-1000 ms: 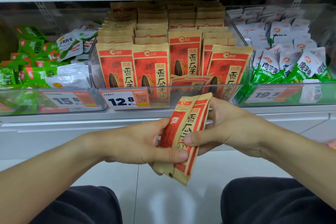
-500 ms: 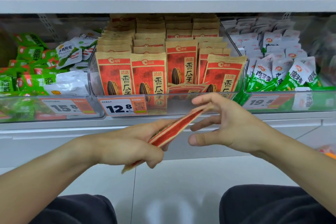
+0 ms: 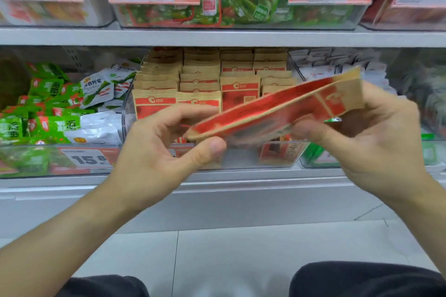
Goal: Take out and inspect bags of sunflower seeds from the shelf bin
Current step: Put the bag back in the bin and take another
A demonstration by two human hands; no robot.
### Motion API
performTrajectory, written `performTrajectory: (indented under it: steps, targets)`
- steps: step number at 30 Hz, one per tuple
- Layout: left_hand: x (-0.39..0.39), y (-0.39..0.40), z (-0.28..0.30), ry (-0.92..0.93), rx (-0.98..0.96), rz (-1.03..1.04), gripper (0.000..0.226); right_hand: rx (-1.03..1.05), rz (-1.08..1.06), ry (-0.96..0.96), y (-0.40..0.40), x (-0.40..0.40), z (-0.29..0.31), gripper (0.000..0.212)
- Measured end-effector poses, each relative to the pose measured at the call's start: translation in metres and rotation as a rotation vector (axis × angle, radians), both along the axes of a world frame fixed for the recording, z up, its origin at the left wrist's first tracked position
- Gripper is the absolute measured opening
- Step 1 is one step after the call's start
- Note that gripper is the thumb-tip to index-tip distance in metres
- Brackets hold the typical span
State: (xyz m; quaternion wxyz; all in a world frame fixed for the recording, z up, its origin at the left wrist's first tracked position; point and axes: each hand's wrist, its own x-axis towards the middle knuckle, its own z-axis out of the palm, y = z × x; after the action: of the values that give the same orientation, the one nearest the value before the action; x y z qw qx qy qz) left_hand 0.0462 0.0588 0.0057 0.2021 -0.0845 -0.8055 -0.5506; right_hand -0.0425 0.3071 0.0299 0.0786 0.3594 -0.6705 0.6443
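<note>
A red and tan bag of sunflower seeds (image 3: pixel 272 113) lies nearly flat between my hands, blurred by motion, in front of the shelf bin. My left hand (image 3: pixel 164 152) pinches its lower left end between thumb and fingers. My right hand (image 3: pixel 371 132) holds the upper right end, thumb under the bag. Behind it the clear shelf bin (image 3: pixel 128 113) holds several rows of the same upright bags (image 3: pixel 200 79).
Green and white snack packs (image 3: pixel 60 108) fill the bin to the left, white packs (image 3: pixel 325 65) the bin to the right. An upper shelf (image 3: pixel 217 37) carries bins with price tags. White floor tiles and my dark-trousered knees lie below.
The bag has been lifted and turned from upright to nearly flat. My right hand let go, then took hold of its far end. The view has tilted up and closer to the shelf.
</note>
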Motion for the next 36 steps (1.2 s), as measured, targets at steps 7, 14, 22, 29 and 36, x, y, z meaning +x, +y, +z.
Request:
performTrajectory:
  steps: [7, 14, 22, 29, 36]
  targets:
    - [-0.024, 0.003, -0.018, 0.016, -0.471, 0.248, 0.045, -0.006, -0.258, 0.2, -0.004, -0.014, 0.01, 0.029]
    - [-0.044, 0.02, -0.027, 0.073, -0.599, 0.247, 0.008, 0.258, -0.339, 0.359, -0.017, -0.028, 0.004, 0.025]
    - [-0.046, 0.02, -0.016, 0.033, -0.441, 0.302, 0.006, 0.471, -0.315, 0.319, -0.031, -0.044, -0.007, 0.015]
    - [-0.044, 0.016, -0.018, 0.039, -0.472, 0.31, 0.01, 0.557, -0.333, 0.466, -0.031, -0.044, 0.005, 0.015]
    - [-0.041, 0.021, -0.019, -0.002, -0.271, 0.325, 0.046, 0.719, -0.283, 0.375, -0.038, -0.047, -0.006, 0.025]
